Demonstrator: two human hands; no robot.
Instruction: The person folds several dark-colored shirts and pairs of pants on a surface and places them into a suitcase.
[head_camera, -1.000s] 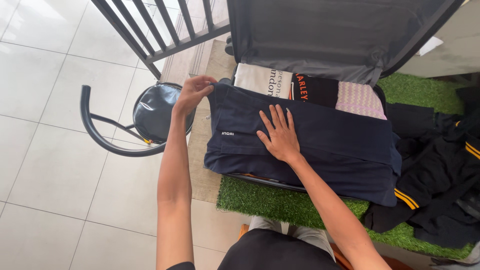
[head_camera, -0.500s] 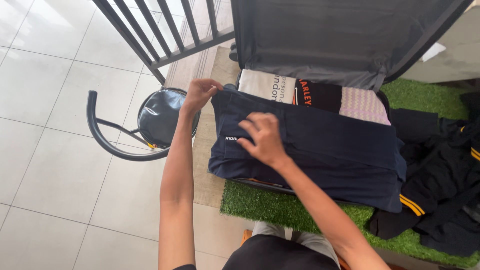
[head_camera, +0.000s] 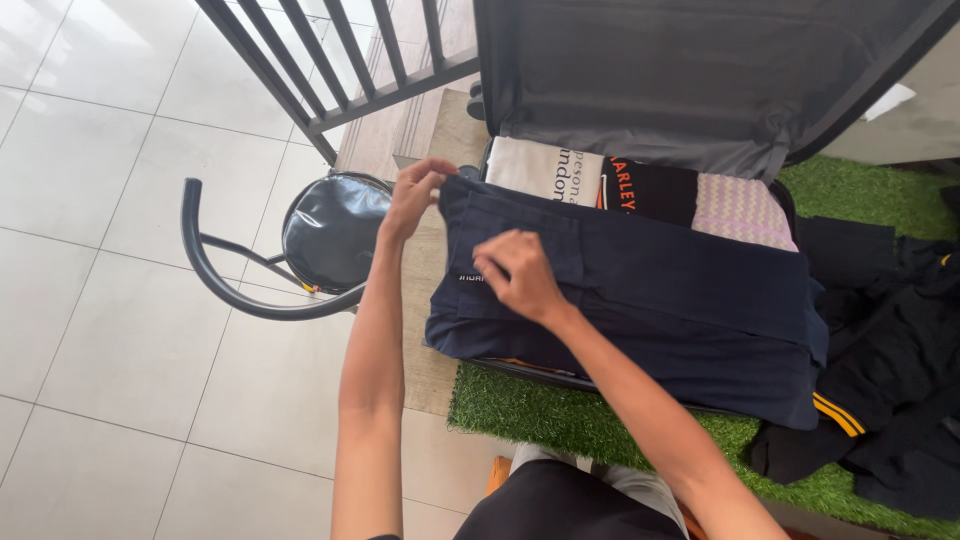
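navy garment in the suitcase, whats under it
Past the far edge of the navy garment, three folded pieces show: a cream top, a black top and a pink zigzag cloth. Whatever lies directly beneath is covered.

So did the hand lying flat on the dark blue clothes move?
Yes. The right hand slid left across the navy garment, toward its small white label, and its fingers curled.
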